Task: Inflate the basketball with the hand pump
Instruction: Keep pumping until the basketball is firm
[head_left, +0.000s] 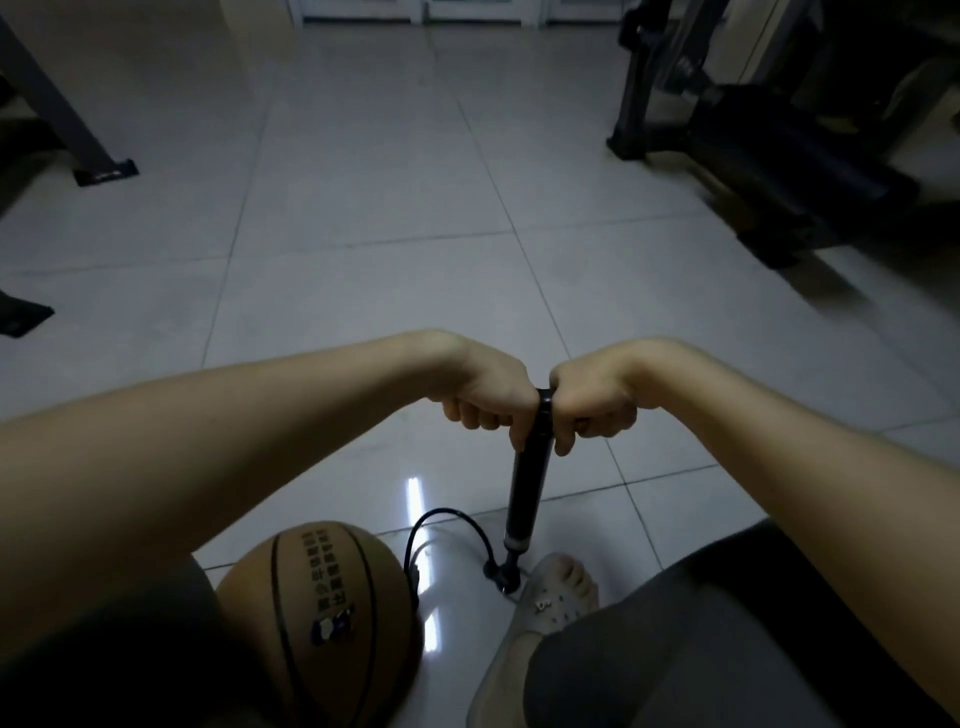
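Observation:
A black hand pump (527, 493) stands nearly upright on the tiled floor, leaning a little to the right at its top. My left hand (488, 400) grips the left half of its T-handle and my right hand (592, 408) grips the right half, so the handle is mostly hidden. The handle sits low, right on top of the barrel. A black hose (441, 525) loops from the pump's base to the brown basketball (322, 618), which rests on the floor by my left knee. My right foot in a pale clog (556, 597) presses on the pump's foot.
Grey glossy floor tiles (395, 249) stretch ahead. Dark exercise equipment (779, 135) stands at the right rear. A slanted dark metal leg with a foot (98, 166) is at the far left. My knees in dark shorts fill the bottom corners.

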